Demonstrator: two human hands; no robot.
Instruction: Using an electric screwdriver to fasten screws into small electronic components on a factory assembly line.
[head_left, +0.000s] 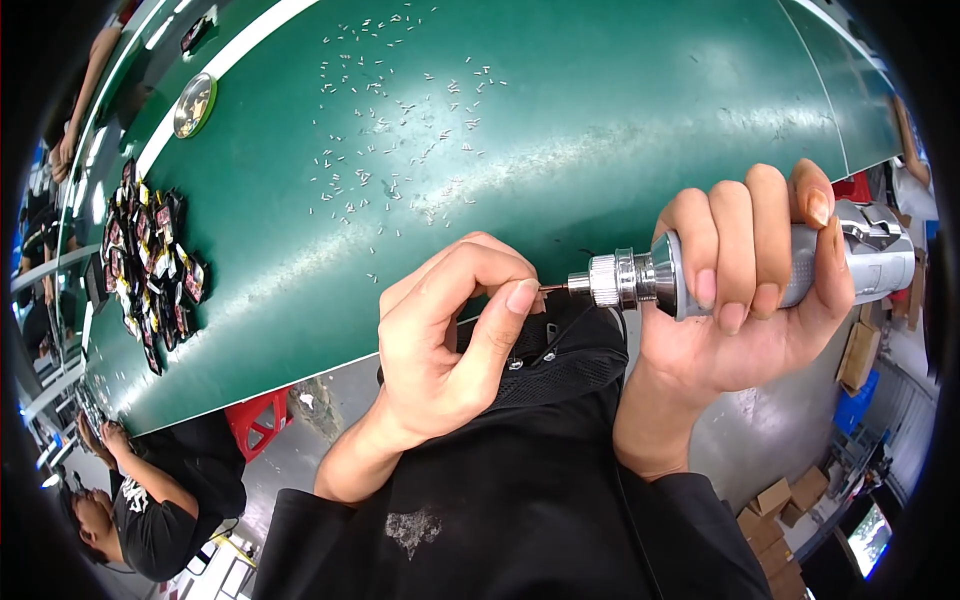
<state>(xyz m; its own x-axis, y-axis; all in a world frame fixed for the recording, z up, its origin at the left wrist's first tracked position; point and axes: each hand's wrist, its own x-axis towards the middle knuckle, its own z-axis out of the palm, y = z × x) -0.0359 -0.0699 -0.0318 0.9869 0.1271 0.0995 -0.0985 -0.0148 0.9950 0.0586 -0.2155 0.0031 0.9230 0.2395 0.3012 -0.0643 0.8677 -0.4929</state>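
Observation:
My right hand (755, 285) wraps round a grey electric screwdriver (885, 262), which lies nearly level with its bit pointing left. Its silver knurled collar (612, 280) sticks out past my fingers. At the end of the thin bit (560, 287), the thumb and forefinger of my left hand (445, 345) are pinched together. Whatever is between those fingertips is too small and hidden to make out. Both hands are held over the near edge of the green table (640, 110), in front of my body. Many tiny silver pins or screws (400, 130) lie scattered on the tabletop beyond my left hand.
A heap of small black packets (150, 260) lies on the table's left side. Behind it stands a round shallow dish (195, 105) with yellowish contents. A person in black (165, 500) works at the lower left, near a red stool (258, 420). Cardboard boxes (785, 510) stand at the lower right.

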